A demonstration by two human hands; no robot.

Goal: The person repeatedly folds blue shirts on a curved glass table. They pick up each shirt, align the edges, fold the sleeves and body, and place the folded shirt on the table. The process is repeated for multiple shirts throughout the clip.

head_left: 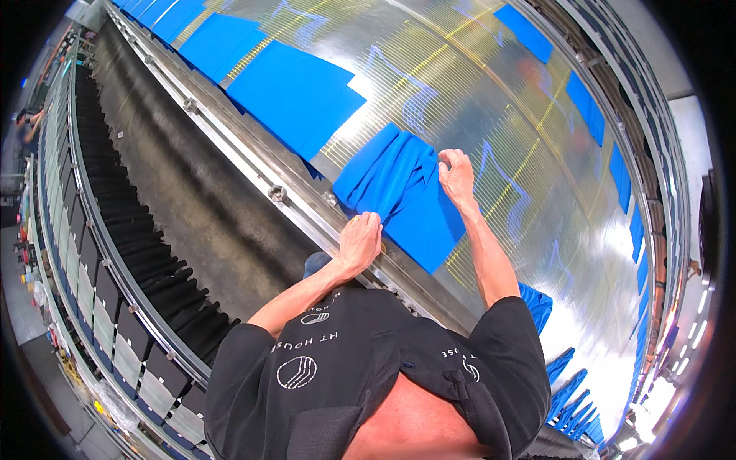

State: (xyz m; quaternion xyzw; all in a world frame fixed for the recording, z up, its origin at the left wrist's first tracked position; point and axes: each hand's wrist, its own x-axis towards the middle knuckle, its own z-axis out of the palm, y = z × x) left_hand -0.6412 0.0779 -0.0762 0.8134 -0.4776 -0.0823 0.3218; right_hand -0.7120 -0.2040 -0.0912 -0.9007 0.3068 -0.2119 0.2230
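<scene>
A blue fabric piece (392, 170) lies on the shiny long table (491, 92) in front of me, its far part bunched in loose folds and its near part flat. Closed at the near left edge of this fabric is my left hand (359, 242), fingertips pinched on the cloth. My right hand (457, 178) has its fingers curled together at the cloth's right edge, by the folds. Beyond them, a flat blue fabric panel (295, 100) with a stepped end lies along the same table side.
Yellow ruled lines and blue outlines mark the tabletop. More blue panels (586, 111) line its far side, and rumpled blue cloth (537, 307) lies right of my arm. A metal rail (238, 157) edges the table. Across the aisle, dark fabric pieces (138, 230) hang along another table.
</scene>
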